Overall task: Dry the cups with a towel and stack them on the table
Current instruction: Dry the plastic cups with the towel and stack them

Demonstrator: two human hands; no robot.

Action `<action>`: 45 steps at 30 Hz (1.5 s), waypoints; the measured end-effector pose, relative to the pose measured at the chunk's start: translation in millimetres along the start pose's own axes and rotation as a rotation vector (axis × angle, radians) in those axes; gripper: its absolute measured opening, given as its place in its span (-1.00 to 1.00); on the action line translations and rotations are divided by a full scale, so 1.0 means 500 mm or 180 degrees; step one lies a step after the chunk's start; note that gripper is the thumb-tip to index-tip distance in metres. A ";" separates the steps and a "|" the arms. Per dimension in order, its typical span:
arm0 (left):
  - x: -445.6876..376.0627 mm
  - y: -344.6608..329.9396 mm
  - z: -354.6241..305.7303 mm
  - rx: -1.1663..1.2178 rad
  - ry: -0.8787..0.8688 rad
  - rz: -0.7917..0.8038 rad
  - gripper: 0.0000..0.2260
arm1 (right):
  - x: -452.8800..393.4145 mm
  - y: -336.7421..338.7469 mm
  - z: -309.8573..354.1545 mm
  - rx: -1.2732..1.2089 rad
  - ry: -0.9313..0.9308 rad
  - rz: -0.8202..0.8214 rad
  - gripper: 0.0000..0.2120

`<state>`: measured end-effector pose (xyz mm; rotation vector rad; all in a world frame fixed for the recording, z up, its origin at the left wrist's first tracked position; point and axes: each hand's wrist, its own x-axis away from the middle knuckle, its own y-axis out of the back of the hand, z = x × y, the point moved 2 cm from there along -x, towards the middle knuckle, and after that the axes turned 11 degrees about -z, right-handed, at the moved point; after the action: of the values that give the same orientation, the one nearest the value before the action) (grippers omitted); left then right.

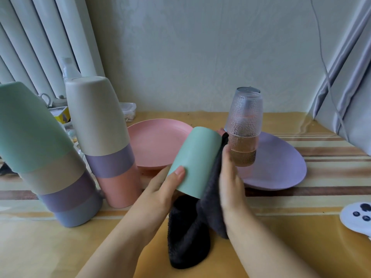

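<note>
The worktop (281, 227) is covered with a glossy yellow cloth crossed by brown and cream stripes; it runs back to a pale wall and is bounded on the right by hanging grey curtain folds (345, 93). Bare cloth lies open in the near left and near right corners.

At the far left a leaning stack of upturned cups (46, 157) stands on the worktop: mint green on top, then beige, purple and blue at the base. Just beside it a second stack (106, 141) stands upright, beige over purple over pink. Behind the hands a pink plate (156, 145) and a purple plate (281, 163) lie side by side, edges near each other. A stack of textured clear glasses (244, 127) stands upturned on the purple plate, beaded with droplets.

A dark grey towel (192, 233) hangs down in the middle, its lower end resting on the worktop. The mint green cup (195, 161) is held above it, tilted, matte and smooth, its closed bottom pointing up and away, between the plates and the person.

The left hand (162, 187) grips the cup near its rim, thumb lying across the wall. The right hand (230, 177) presses the towel against the cup's right side, fingers wrapped around the cloth.

A white disc with dark marks (357, 217) lies at the right edge.
</note>
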<state>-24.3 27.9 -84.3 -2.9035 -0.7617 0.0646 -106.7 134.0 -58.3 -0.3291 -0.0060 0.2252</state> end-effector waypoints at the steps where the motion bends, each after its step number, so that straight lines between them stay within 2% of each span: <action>1: 0.001 -0.006 0.001 0.0094 0.0077 0.0094 -0.46 | -0.003 -0.003 0.000 -0.0472 -0.0324 0.0169 -0.70; 3: 0.005 -0.019 0.000 0.0385 0.0147 0.0251 -0.58 | -0.001 -0.014 -0.009 -0.1170 -0.0798 0.0389 -0.64; 5: 0.005 -0.028 -0.005 0.0604 0.0197 0.0127 -0.64 | 0.004 -0.026 -0.028 -0.1097 -0.0972 0.0374 -0.48; 8: -0.005 -0.018 -0.003 0.0656 0.0235 -0.0263 -0.53 | 0.017 -0.034 -0.033 -0.0816 -0.1068 0.0470 -0.53; 10: -0.013 -0.010 0.002 0.0315 -0.0015 -0.0733 -0.51 | 0.018 -0.027 -0.018 -0.0549 -0.0863 0.0321 -0.65; 12: -0.012 0.002 0.003 -0.0075 -0.0606 -0.1463 -0.60 | 0.013 -0.014 -0.004 -0.0055 -0.0383 0.0001 -0.69; 14: -0.005 0.004 -0.003 -0.0432 -0.1087 -0.1611 -0.65 | 0.014 -0.009 0.003 0.0436 0.0112 -0.0075 -0.66; 16: 0.003 0.000 -0.007 -0.0714 -0.1144 -0.1462 -0.55 | 0.014 -0.014 -0.001 0.0614 0.0435 0.0000 -0.69; 19: 0.008 -0.004 -0.013 -0.1171 -0.0896 -0.1264 -0.37 | 0.024 -0.029 -0.013 0.0838 0.0773 0.0202 -0.77; 22: 0.006 -0.002 -0.017 -0.1105 -0.0518 -0.1055 -0.40 | 0.031 -0.035 -0.027 0.0924 0.0839 0.0414 -0.62; 25: 0.001 0.008 -0.019 -0.0773 -0.0114 -0.0437 -0.55 | 0.020 -0.022 -0.024 0.0886 0.0626 0.0320 -0.55; 27: 0.006 0.009 -0.016 -0.0572 0.0118 -0.0058 -0.50 | 0.007 -0.010 -0.008 0.0436 0.0174 0.0289 -0.64; 28: 0.007 0.008 -0.013 -0.0382 0.0293 -0.0003 -0.46 | 0.001 -0.007 -0.002 0.0110 -0.0123 0.0325 -0.65; 30: 0.001 0.008 -0.003 -0.0048 0.0504 -0.0058 -0.50 | -0.006 -0.006 0.001 -0.0182 -0.0281 0.0501 -0.64; 32: -0.002 0.004 0.000 0.0029 0.0539 -0.0245 -0.58 | -0.001 -0.008 0.004 -0.0139 -0.0180 0.0546 -0.66; 34: -0.006 0.008 0.005 0.0315 0.0559 -0.0583 -0.65 | 0.005 -0.009 -0.007 0.0390 0.0007 0.0588 -0.67; 36: -0.015 0.003 -0.007 0.0405 0.0549 -0.0742 -0.63 | 0.015 -0.001 -0.016 0.0423 0.0021 0.0663 -0.66; 38: -0.022 0.006 -0.018 0.0137 0.0445 -0.0771 -0.56 | 0.015 0.002 -0.014 0.0564 0.0144 0.0541 -0.70; 40: -0.018 0.014 -0.024 -0.0314 0.0098 -0.0525 -0.34 | 0.009 -0.011 -0.004 0.0687 0.0356 0.0561 -0.67; 42: 0.000 0.023 -0.029 -0.0647 -0.0205 -0.0206 -0.11 | 0.003 -0.023 0.003 0.0607 0.0282 0.0592 -0.63; 45: 0.009 0.031 -0.039 -0.0594 -0.0328 -0.0241 -0.26 | -0.005 -0.023 -0.013 0.0818 0.0405 0.0795 -0.67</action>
<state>-11.3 14.4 -67.4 -3.0628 -0.9417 0.1436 -106.2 120.9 -60.9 -0.0863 0.1891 0.4478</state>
